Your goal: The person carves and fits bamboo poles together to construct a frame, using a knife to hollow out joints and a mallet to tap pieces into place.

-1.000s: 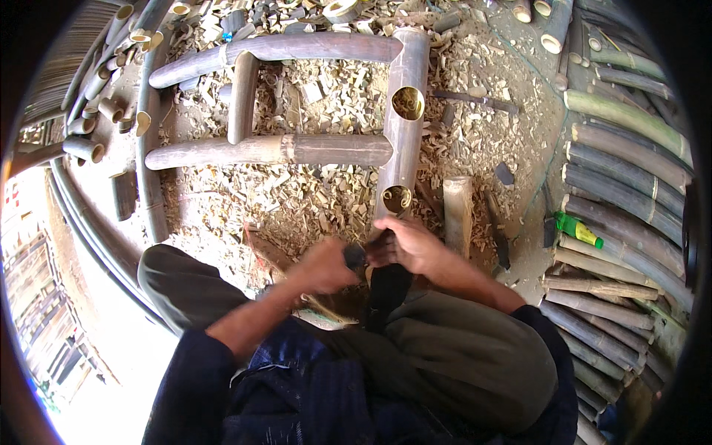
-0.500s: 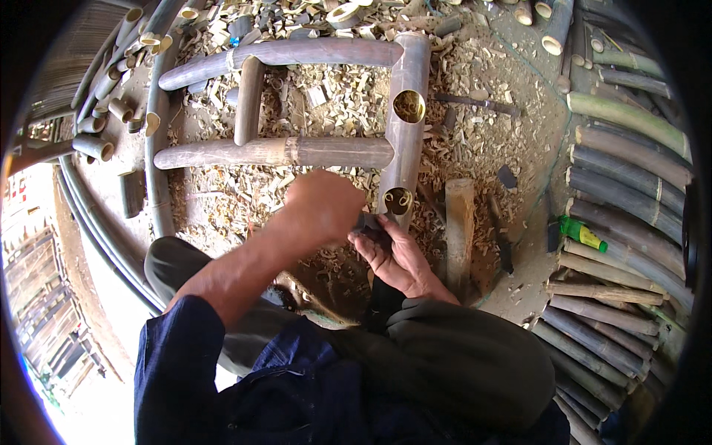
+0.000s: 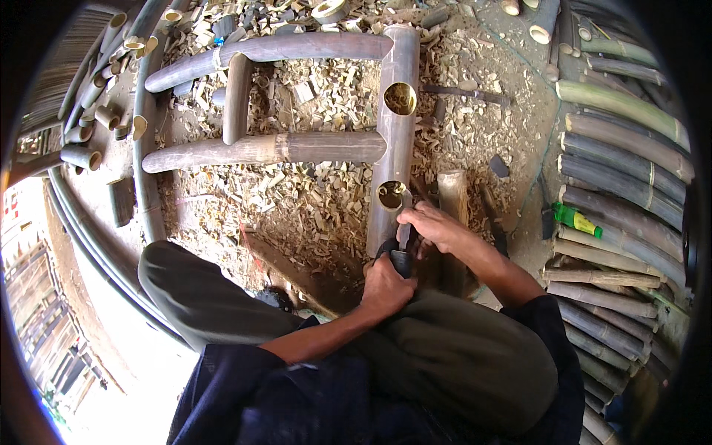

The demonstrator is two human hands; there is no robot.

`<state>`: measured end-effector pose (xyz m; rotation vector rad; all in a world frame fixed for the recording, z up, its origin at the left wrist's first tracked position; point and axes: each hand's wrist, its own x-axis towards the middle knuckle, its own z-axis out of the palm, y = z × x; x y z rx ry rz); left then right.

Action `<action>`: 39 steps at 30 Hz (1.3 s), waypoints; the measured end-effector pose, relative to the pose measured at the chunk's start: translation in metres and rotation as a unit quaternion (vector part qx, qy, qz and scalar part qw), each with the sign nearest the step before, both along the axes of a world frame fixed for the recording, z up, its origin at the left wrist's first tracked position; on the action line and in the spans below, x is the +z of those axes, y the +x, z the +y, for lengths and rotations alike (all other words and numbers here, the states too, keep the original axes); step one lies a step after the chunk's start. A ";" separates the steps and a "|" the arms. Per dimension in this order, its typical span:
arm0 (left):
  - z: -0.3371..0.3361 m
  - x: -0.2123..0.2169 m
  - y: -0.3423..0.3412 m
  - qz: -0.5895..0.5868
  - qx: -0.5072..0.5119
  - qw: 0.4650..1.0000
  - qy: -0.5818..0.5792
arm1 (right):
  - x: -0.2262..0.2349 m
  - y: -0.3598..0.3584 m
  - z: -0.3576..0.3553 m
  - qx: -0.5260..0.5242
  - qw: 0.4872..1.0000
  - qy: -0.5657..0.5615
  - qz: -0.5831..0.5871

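Note:
A knife-like tool with a flat pale blade (image 3: 404, 233) and what looks like a dark handle (image 3: 400, 262) is held between my two hands. My left hand (image 3: 387, 287) is closed round the dark part, near my bent knee. My right hand (image 3: 434, 225) pinches the blade from the right, some fingers hidden behind it. The upper end of the blade reaches the rim of the lower round hole (image 3: 391, 195) in a thick bamboo post (image 3: 387, 141). Two long bamboo poles (image 3: 319, 148) run left from that post, bridged by a short bamboo crosspiece (image 3: 237, 96).
Wood shavings (image 3: 319, 193) cover the ground. An upright wooden block (image 3: 452, 193) stands beside my right hand. Stacked bamboo lengths (image 3: 630, 178) line the right, with a green bottle (image 3: 577, 219) on them. Cut bamboo pieces (image 3: 80, 157) lie at left.
My left hand has dropped from above the lower pole to near my knee, now round the dark part. My right hand has moved up and right, onto the blade. The view has shifted slightly.

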<state>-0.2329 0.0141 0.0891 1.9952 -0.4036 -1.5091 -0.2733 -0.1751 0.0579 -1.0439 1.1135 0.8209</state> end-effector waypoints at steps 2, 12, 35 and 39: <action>0.007 -0.003 0.012 -0.056 -0.094 0.994 0.030 | -0.004 -0.007 0.020 -0.117 0.992 0.018 -0.044; -0.065 0.085 0.181 -0.203 -0.592 0.780 -0.016 | 0.005 0.002 0.095 -0.566 0.728 0.328 -0.204; 0.043 0.016 0.048 0.043 -0.044 0.998 0.028 | 0.044 -0.002 0.059 -0.140 0.983 -0.075 -0.093; 0.047 -0.006 0.114 -0.071 -0.084 0.987 0.115 | -0.039 0.008 0.093 -0.284 0.946 -0.040 -0.152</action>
